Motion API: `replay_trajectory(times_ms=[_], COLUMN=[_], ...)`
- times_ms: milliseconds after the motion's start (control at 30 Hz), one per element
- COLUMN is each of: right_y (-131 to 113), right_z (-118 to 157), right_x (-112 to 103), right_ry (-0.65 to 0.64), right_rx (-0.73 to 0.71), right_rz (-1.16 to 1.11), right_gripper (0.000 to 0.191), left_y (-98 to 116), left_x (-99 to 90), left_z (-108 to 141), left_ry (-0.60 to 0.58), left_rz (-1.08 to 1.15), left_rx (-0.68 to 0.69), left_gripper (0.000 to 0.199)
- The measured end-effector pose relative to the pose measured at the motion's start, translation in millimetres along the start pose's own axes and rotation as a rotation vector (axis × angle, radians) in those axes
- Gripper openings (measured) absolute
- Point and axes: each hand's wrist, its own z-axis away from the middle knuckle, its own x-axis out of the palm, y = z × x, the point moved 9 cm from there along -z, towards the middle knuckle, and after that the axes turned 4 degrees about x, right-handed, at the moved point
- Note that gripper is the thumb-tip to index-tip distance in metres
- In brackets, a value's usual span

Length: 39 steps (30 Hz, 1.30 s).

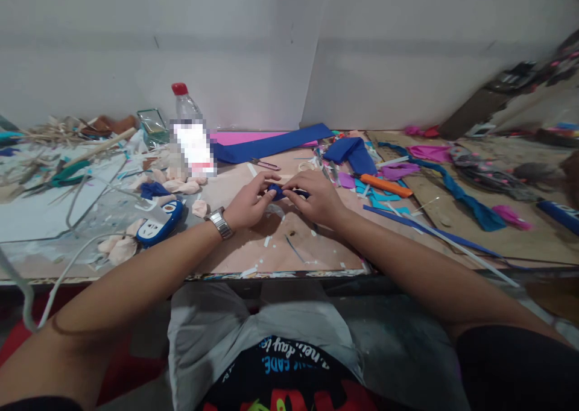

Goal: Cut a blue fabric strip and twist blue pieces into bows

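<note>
Between both hands is a small piece of dark blue fabric [275, 192], pinched and bunched up above the middle of the table. My left hand [251, 201], with a metal watch [220, 223] on the wrist, is closed on its left side. The fingers of my right hand [316, 199] are closed on its right side, where a dark blue end shows under them. Beyond the hands lie small scissors [265, 164] and a long blue fabric strip [275, 144]. A folded blue strip [351, 153] is to the right of that.
An orange utility knife [386, 185] and coloured scraps lie right. A blue-and-white power strip [160, 223], pale fabric blossoms [122, 248] and green-handled pliers [70, 173] are on the left. A red-capped bottle [186, 105] stands behind a lit phone [194, 149].
</note>
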Motion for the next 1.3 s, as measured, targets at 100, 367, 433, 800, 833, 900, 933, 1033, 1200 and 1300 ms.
replay_trajectory(times_ms=[100, 367, 433, 800, 833, 900, 933, 1033, 1200, 1300], right_y=[1, 0, 0, -2, -2, -2, -2, -2, -2, -1], right_z=[1, 2, 2, 2, 2, 3, 3, 3, 2, 2], right_x=[2, 6, 6, 6, 5, 5, 4, 4, 3, 3], right_ry=[-0.014, -0.043, -0.041, -0.043, -0.040, -0.028, -0.023, -0.020, -0.019, -0.023], right_rx=[0.002, 0.013, 0.012, 0.001, -0.001, -0.006, -0.009, -0.009, 0.001, 0.001], right_rz=[0.005, -0.030, -0.035, -0.053, -0.048, -0.042, -0.041, -0.044, -0.036, -0.030], right_gripper=[0.010, 0.010, 0.010, 0.009, 0.009, 0.009, 0.009, 0.009, 0.011, 0.014], left_y=[0, 4, 5, -6, -6, -5, -5, -2, -3, -4], left_x=[3.2, 7.6, 7.1, 4.5, 6.1, 8.6, 9.1, 8.9, 10.4, 10.8], left_z=[1, 2, 2, 1, 0, 0, 0, 0, 0, 1], left_ry=[-0.038, -0.083, -0.073, -0.004, -0.015, -0.037, -0.043, -0.048, -0.074, -0.080], left_rz=[-0.021, -0.009, -0.006, 0.129, 0.161, 0.192, 0.196, 0.186, 0.180, 0.171], left_rx=[0.006, 0.025, 0.034, -0.022, -0.028, -0.034, -0.035, -0.039, -0.050, -0.051], left_gripper=[0.039, 0.039, 0.038, 0.031, 0.032, 0.034, 0.035, 0.036, 0.034, 0.031])
